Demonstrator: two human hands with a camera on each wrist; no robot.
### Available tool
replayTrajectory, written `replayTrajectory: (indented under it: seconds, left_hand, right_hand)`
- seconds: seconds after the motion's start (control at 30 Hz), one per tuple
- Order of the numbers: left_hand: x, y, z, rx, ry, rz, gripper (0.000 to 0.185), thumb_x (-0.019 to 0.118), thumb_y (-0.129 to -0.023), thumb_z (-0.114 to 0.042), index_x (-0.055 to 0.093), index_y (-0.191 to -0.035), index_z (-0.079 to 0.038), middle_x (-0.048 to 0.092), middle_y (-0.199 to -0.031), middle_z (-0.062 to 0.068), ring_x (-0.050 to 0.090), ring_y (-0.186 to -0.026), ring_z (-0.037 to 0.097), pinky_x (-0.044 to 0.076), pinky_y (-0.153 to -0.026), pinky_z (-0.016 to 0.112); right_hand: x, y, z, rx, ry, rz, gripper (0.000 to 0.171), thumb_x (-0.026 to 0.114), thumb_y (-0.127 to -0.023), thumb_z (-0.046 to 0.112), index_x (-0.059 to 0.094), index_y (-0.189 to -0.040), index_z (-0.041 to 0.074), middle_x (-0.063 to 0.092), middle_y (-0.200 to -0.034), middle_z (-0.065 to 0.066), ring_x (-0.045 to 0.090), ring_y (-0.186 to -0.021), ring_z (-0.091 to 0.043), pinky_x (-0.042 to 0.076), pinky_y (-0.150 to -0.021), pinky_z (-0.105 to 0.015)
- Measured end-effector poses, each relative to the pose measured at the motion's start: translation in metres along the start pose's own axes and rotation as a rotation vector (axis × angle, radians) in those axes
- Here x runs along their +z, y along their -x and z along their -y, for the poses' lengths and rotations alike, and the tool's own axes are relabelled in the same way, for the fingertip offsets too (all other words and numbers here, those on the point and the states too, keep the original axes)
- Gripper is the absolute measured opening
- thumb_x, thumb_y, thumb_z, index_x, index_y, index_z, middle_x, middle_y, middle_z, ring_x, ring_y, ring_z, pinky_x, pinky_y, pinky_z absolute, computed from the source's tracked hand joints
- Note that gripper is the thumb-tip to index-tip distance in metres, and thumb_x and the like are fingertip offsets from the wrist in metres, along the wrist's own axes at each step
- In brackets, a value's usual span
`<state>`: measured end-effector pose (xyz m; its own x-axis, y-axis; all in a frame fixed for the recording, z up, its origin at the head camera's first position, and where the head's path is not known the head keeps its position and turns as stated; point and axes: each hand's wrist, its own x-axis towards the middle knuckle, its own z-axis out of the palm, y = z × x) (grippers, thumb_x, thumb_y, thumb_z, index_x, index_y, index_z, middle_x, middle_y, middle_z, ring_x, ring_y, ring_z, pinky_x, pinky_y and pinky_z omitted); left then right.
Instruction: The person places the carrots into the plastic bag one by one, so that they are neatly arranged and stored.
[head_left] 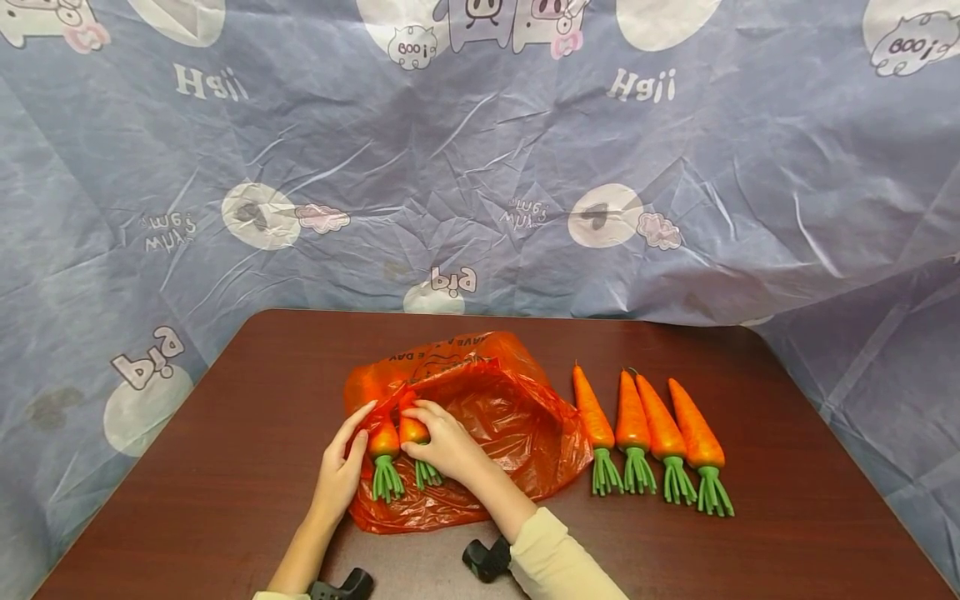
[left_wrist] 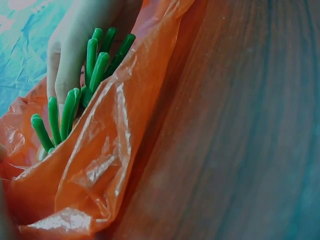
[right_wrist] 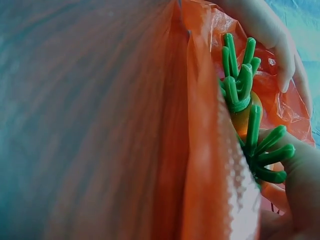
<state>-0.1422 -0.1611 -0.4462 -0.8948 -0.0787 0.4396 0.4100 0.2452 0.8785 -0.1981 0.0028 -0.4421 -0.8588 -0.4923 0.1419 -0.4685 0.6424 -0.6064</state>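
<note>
A translucent red plastic bag lies on the table with its mouth facing me. Two orange carrots with green stalk tops lie at its left side, a left carrot and a right carrot, tips inside the bag. My right hand grips the right carrot near its thick end, thumb on the near side. At the bag's left edge my left hand rests against the plastic beside the left carrot, thumb and fingers spread apart. Green stalks stick up behind the bag's rim in the left wrist view.
Several more carrots lie side by side to the right of the bag, stalks toward me. Beneath everything is a dark brown wooden table. A blue-grey printed cloth hangs behind it.
</note>
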Motion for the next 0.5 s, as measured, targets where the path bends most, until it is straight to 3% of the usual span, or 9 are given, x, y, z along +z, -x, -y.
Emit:
replayTrajectory:
  seconds: [0.27,0.5]
  left_hand:
    - [0.0002,-0.0003,0.0031,0.066,-0.005,0.001,0.035,0.041,-0.092,0.005,0.049,-0.126,0.004,0.050,-0.125,0.026,0.044,-0.115,-0.009,0.032,-0.096,0.005]
    - [-0.0005,-0.0004,0.0033,0.056,-0.010,0.003,0.035,0.041,-0.092,0.005,0.048,-0.127,0.004,0.049,-0.125,0.027,0.044,-0.115,-0.009,0.033,-0.096,0.005]
  right_hand:
    - [0.0021,0.0016,-0.0017,-0.020,0.027,-0.001,0.046,0.065,-0.081,0.032,0.055,-0.124,0.018,0.044,-0.137,-0.005,0.048,-0.121,-0.024,0.044,-0.095,-0.044]
    - [-0.0010,0.0064,0.0025,0.020,0.042,0.002,0.049,0.062,-0.083,0.038,0.050,-0.128,0.024,0.041,-0.140,-0.002,0.047,-0.122,-0.024,0.045,-0.092,-0.049]
